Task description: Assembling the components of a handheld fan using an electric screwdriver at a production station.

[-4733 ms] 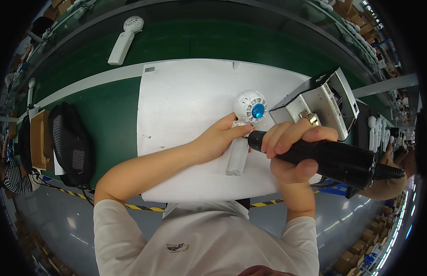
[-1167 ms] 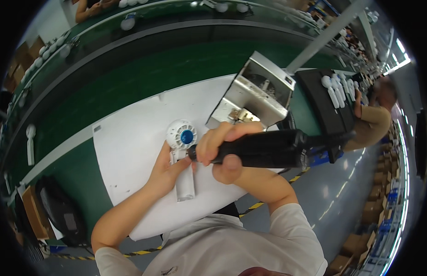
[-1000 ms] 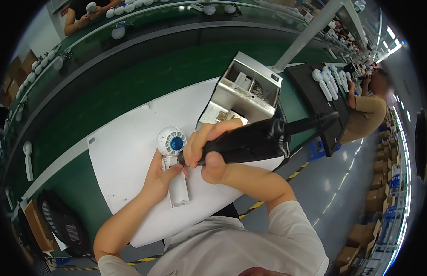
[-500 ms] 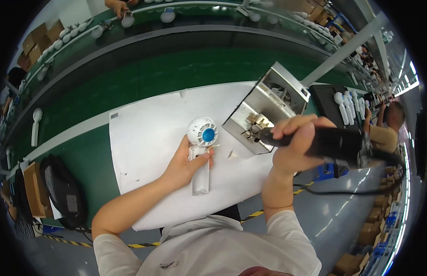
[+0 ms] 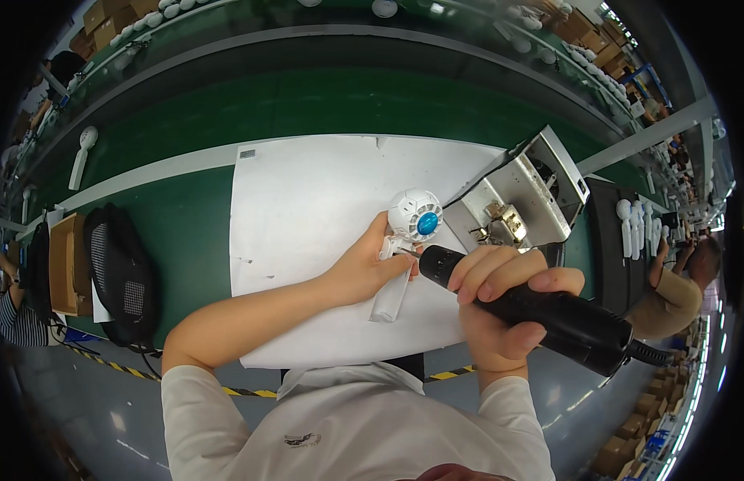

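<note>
My left hand (image 5: 372, 260) is closed round the neck of a white handheld fan (image 5: 414, 215), which has a round vented head with a blue centre. The fan's handle stands open like a trough below my fingers. In my right hand (image 5: 504, 301) is a black corded electric screwdriver (image 5: 548, 317), its bit pointing left. The tip of the bit reaches the neck of the fan beside my left thumb; whether it touches a screw is too small to tell. Just beyond the screwdriver sits a metal screw feeder box (image 5: 524, 200) with an open top and a small mechanism inside.
A white sheet (image 5: 308, 208) covers the bench under my hands. At the left lie a black mesh bag (image 5: 119, 276) and a cardboard box (image 5: 69, 264). Several white fans (image 5: 626, 228) rest on a black mat at the right, near a co-worker (image 5: 685, 280). A green conveyor (image 5: 308, 108) runs beyond.
My right hand has brought the screwdriver from the metal box leftward to the fan's neck. The view has shifted, so the bench appears moved; my left hand still grips the fan.
</note>
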Demonstrator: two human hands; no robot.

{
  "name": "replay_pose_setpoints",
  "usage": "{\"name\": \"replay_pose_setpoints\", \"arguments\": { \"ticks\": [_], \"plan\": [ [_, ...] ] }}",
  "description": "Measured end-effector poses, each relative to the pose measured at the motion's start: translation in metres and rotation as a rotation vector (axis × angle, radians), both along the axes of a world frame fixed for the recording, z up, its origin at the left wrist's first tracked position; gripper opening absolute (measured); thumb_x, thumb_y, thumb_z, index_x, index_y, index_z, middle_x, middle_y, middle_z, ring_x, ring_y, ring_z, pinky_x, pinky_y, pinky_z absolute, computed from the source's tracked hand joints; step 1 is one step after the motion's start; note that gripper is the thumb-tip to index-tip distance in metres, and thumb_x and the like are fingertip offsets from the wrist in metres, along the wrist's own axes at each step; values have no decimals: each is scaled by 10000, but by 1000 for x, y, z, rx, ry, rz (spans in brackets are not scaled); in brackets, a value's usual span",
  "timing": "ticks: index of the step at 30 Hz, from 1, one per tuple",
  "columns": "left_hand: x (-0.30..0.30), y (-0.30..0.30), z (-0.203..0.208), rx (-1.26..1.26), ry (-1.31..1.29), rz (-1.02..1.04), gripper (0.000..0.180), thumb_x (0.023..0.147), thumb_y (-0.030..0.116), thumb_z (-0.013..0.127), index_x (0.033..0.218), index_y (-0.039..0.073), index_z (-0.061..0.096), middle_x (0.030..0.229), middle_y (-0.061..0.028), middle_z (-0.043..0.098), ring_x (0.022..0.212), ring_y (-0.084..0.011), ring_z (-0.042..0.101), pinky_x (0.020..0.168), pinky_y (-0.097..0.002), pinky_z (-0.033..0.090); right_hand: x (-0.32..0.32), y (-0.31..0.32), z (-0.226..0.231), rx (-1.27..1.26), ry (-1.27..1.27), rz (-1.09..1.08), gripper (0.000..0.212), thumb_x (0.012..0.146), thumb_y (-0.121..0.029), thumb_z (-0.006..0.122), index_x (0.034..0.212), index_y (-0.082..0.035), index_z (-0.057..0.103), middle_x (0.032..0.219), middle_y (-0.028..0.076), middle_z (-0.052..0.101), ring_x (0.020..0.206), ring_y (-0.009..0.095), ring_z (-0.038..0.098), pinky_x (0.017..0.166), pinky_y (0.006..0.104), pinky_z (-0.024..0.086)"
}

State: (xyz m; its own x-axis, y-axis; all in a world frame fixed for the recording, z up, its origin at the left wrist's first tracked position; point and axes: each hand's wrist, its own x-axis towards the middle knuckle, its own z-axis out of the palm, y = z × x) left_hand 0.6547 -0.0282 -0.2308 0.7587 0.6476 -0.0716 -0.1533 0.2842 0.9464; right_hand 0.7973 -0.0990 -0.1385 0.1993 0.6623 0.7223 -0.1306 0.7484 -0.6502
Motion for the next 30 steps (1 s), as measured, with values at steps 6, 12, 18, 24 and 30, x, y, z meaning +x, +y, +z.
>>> {"name": "replay_pose_setpoints", "arguments": {
  "ticks": [6, 12, 18, 24, 30],
  "plan": [
    [0, 0, -3, 68, 4, -19, 540, 886, 7, 499, 1370, 33, 261, 1086, -115, 560, 878, -156, 587, 778, -277, 494, -5, 6, -6, 37, -125, -42, 412, 896, -446, 624, 1058, -149, 387, 693, 61, 524, 527, 176, 542, 511, 319, 487],
    [-2, 1, -7, 99, 18, -6, 546, 889, 12, 502, 1378, 42, 261, 1120, -122, 547, 917, -157, 579, 793, -278, 487, -3, 5, -9, 38, -128, -26, 412, 900, -442, 619, 1064, -156, 370, 695, 62, 527, 544, 182, 549, 527, 326, 495],
    [-1, -1, -3, 35, 26, -21, 554, 890, 18, 518, 1381, 44, 263, 1162, -122, 528, 941, -153, 573, 800, -273, 483, -1, 5, -12, 114, -102, -15, 405, 899, -411, 633, 1066, -153, 369, 706, 62, 533, 567, 182, 556, 539, 327, 500],
    [-1, -5, -16, 312, 8, 1, 563, 879, 13, 532, 1381, 40, 279, 1220, -128, 497, 1064, -201, 519, 921, -304, 429, -7, 5, -15, 100, -80, 8, 390, 894, -330, 661, 1067, -145, 364, 737, 85, 556, 592, 197, 555, 567, 348, 509],
    [-9, -3, -24, 249, 59, -51, 626, 887, 36, 543, 1438, 63, 248, 1323, -125, 466, 1184, -222, 484, 1003, -298, 385, 8, 27, -39, 117, 24, 284, 376, 834, -48, 651, 1126, -87, 417, 767, 102, 564, 666, 202, 563, 623, 300, 505]
  ]
}}
